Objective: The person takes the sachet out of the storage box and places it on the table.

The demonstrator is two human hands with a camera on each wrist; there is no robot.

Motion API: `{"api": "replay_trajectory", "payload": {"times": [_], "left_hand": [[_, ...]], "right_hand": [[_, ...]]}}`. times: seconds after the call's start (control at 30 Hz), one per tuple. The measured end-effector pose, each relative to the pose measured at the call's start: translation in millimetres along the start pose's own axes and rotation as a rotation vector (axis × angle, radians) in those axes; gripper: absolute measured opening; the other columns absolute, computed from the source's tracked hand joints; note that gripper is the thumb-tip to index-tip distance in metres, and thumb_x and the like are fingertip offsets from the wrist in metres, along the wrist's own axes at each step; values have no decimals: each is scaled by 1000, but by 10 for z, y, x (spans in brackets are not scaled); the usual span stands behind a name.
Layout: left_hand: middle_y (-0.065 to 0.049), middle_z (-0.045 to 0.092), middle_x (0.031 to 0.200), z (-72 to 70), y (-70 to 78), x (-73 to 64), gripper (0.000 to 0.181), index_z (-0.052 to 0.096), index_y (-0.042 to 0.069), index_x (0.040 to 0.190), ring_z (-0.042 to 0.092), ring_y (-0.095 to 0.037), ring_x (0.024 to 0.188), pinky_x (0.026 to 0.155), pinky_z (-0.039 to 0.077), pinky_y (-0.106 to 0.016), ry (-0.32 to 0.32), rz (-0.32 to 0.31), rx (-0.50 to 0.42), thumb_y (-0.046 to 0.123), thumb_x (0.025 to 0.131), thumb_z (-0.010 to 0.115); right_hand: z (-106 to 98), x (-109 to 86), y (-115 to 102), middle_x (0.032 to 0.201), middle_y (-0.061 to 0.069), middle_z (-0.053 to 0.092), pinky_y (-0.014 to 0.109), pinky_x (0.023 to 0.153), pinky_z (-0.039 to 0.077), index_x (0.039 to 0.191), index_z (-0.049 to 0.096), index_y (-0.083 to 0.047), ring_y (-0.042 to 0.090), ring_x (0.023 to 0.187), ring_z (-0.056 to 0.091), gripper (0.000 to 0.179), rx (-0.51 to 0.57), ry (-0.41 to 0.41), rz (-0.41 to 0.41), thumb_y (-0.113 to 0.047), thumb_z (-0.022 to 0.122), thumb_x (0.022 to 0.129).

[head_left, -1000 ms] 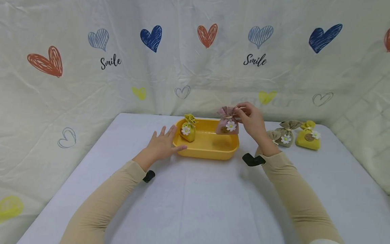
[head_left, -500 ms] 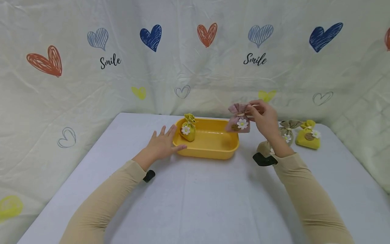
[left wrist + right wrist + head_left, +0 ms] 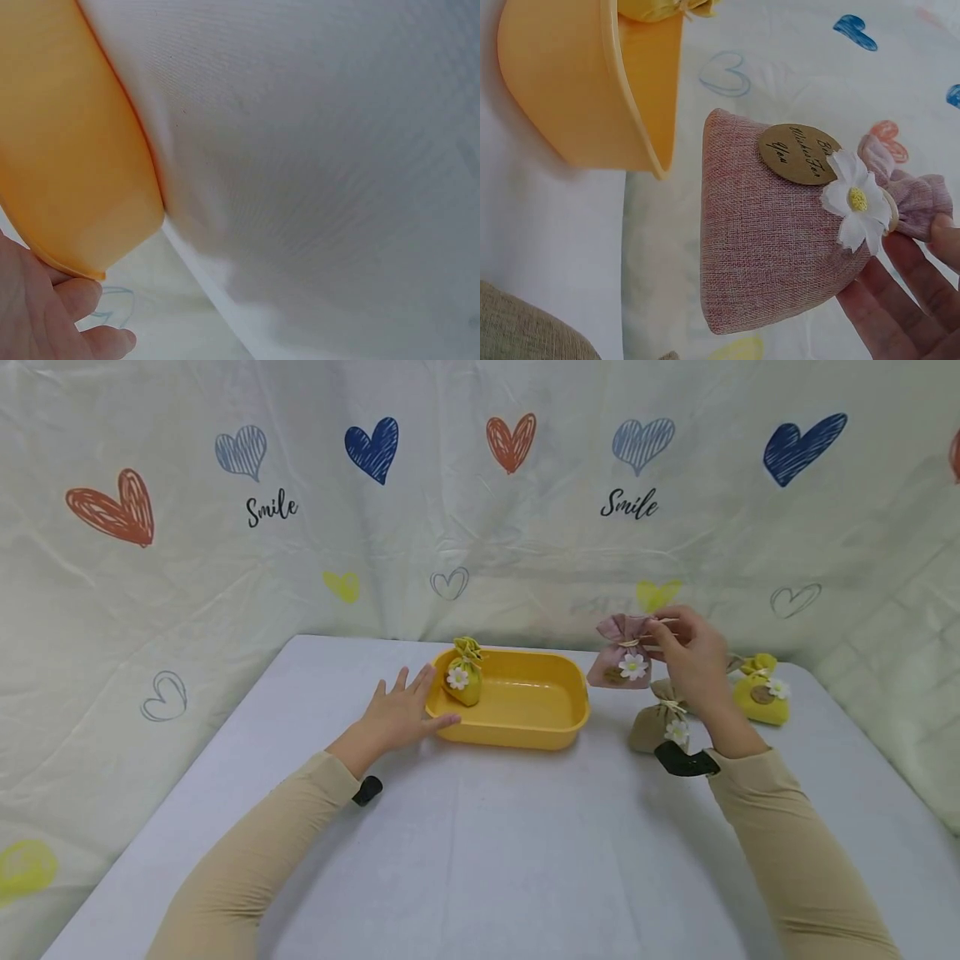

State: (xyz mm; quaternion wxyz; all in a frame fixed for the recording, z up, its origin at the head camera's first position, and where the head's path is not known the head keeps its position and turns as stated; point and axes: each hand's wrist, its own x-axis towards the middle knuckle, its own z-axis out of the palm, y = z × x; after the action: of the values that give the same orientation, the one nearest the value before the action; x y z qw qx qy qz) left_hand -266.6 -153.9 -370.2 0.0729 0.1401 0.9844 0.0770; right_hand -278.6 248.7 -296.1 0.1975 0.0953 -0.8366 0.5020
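Note:
My right hand pinches the tied neck of a pink cloth sachet, which hangs in the air to the right of a yellow plastic tub. A white fabric daisy and a round brown tag decorate its front. With fingers spread, my left hand rests at the tub's left rim; the left wrist view has its fingertips right at that rim. Inside the tub, at the left end, a yellow-green sachet stands upright. Just below the pink one, a beige sachet sits on the table, partly covered by the wrist strap.
Farther right stands another yellow sachet with a daisy. A grey-brown sachet is mostly hidden behind my right hand. The white table ends at the back against a cloth backdrop printed with hearts.
My right hand has carried the pink sachet rightward, from over the tub to beyond its right end. The beige sachet has come more into view. My left hand has stayed put.

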Motion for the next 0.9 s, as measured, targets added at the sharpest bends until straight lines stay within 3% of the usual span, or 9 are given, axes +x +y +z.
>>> {"api": "replay_trajectory", "payload": {"times": [0.1, 0.3, 0.53, 0.77, 0.9], "left_hand": [[-8, 9, 171, -7, 15, -2, 107, 4, 7, 165, 6, -43, 155, 119, 7, -67, -6, -1, 2, 79, 95, 40], [-9, 9, 171, -21, 34, -9, 106, 5, 7, 165, 6, -43, 155, 119, 6, -67, -13, -3, 2, 78, 95, 41], [-9, 9, 171, -25, 49, -21, 106, 6, 7, 165, 5, -43, 155, 119, 5, -67, -13, -7, -2, 78, 96, 41], [-9, 9, 171, -27, 49, -22, 106, 6, 7, 165, 6, -43, 155, 119, 6, -67, -7, -9, -5, 78, 96, 41], [-9, 9, 171, -33, 51, -27, 106, 6, 6, 165, 6, -43, 155, 119, 6, -67, -6, -6, -5, 78, 96, 41]], "right_hand": [[-81, -30, 0, 103, -6, 64, 15, 77, 55, 125, 60, 4, -5, 88, 66, 33, 2, -7, -3, -24, 58, 107], [-224, -83, -16, 101, -6, 64, 12, 75, 54, 124, 59, 5, -8, 86, 64, 34, -47, 4, -4, -24, 58, 107], [-409, -140, -18, 91, -22, 63, 10, 72, 53, 119, 61, 5, -12, 81, 64, 30, -63, 23, 6, -22, 60, 106], [-563, -188, 69, 88, -22, 65, 11, 70, 54, 112, 65, -6, -9, 78, 66, 13, -6, 51, -3, -16, 61, 105], [-670, -219, 124, 88, -26, 63, 8, 70, 52, 111, 65, -15, -12, 78, 64, 8, -33, 62, 22, -16, 60, 105]]}}
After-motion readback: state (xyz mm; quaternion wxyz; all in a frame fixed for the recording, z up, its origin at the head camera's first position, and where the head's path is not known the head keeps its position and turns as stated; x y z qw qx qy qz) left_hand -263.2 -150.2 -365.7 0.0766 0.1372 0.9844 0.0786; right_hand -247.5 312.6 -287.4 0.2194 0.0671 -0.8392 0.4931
